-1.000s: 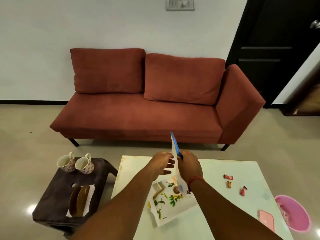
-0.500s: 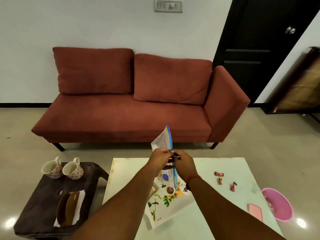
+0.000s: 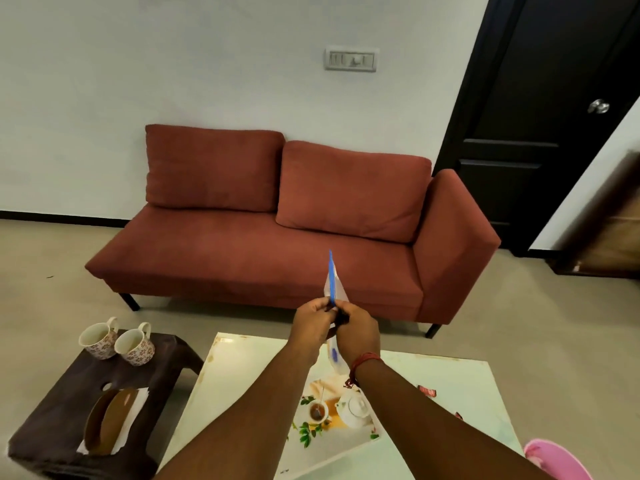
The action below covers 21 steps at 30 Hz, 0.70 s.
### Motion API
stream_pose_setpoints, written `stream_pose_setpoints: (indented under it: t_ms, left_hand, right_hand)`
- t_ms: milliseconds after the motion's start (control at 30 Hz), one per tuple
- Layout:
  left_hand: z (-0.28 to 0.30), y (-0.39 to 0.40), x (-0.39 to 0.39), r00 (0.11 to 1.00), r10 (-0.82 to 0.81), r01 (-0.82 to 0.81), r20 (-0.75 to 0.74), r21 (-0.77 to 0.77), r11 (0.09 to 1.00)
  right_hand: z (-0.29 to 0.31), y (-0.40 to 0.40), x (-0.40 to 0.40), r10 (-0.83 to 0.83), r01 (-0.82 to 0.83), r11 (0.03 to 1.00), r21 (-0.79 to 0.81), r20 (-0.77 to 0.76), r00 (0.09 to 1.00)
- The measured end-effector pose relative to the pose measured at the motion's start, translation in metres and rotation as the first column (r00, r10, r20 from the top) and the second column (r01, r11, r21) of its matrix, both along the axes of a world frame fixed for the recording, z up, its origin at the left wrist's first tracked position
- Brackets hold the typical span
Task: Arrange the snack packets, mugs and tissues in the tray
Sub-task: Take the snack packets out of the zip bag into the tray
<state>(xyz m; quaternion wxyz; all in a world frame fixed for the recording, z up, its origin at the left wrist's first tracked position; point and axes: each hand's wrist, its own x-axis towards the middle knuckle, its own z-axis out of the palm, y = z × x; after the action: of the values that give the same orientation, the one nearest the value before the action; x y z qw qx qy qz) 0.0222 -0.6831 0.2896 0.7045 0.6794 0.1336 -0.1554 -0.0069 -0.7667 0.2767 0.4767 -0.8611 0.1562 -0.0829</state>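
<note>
A snack packet (image 3: pixel 333 289) with a blue edge is held upright and edge-on to the camera, above the far edge of the pale green table (image 3: pixel 450 382); its lower end hangs down between the wrists. Both hands pinch it at about mid-height — the left hand (image 3: pixel 311 323) with fingers curled onto its left face, the right hand (image 3: pixel 358 332) closed against its right face, the two hands touching each other around the packet. A red thread band (image 3: pixel 362 362) circles the right wrist. Below the hands, a tray (image 3: pixel 332 441) printed with a teapot, a cup and green leaves lies flat on the table, reaching toward its near edge and partly hidden under the forearms. Small red sweet wrappers (image 3: pixel 426 391) lie on the table to the right of the right forearm, apart from the tray. To the left of the table stands a dark brown stool (image 3: pixel 162 368); at its far edge two floral mugs (image 3: pixel 117 342) sit side by side, touching or nearly so, handles pointing away. Toward the stool's near edge a brown curved holder rests on a stack of white tissues (image 3: pixel 138 400). A pink bin (image 3: pixel 557 460) shows at the lower right corner, beside the table's near right corner. Behind everything a rust-red sofa (image 3: pixel 277 251) stands against the white wall, with a dark door (image 3: pixel 540 98) to its right.
</note>
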Motion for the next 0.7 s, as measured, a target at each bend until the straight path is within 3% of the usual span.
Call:
stream_pose_setpoints:
  t_ms: [167,333,500,700]
  left_hand:
    - [0.006,-0.024,-0.004,0.996,0.054,-0.060,0.066,0.087,0.994]
    - [0.005,-0.028,-0.009,0.987,0.128,-0.147,0.102,0.209,0.967]
    - [0.003,-0.012,-0.007,0.982,0.091,-0.142,0.163,0.336,0.931]
    - [0.006,0.027,0.006,0.974,0.094,-0.179,0.205,0.450,0.875]
  right_hand:
    - [0.005,-0.012,-0.002,0.001,0.002,0.999,-0.049,0.066,0.998]
    - [0.011,-0.014,-0.006,-0.004,-0.004,0.995,0.096,0.075,0.997]
    - [0.015,-0.012,-0.003,-0.014,0.008,0.983,0.186,0.033,0.999]
    - [0.008,-0.020,0.006,-0.152,0.155,0.975,0.160,-0.029,0.988]
